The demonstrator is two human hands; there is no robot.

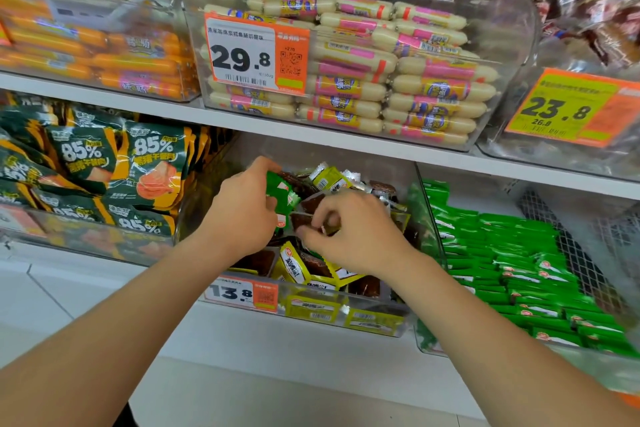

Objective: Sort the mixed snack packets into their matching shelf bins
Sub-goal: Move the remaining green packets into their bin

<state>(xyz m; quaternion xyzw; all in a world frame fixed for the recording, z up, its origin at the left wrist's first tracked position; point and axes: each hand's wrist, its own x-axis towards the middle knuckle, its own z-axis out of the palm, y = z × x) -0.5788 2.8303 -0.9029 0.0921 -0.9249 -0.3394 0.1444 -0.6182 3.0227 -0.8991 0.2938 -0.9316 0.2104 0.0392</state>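
Left hand — fingers curled around a small bunch of green packets, held above the centre bin on the lower shelf. The palm hides how many packets it grips.

Right hand — fingers bent down onto the dark brown packets in the same bin. The knuckles cover the fingertips, so it cannot be told whether they pinch one.

Yellow packets fill the front of the bin, beside the price label reading 13.8. The adjacent bin to the right holds matching green stock; its right end is blurred and cut off at the frame edge.
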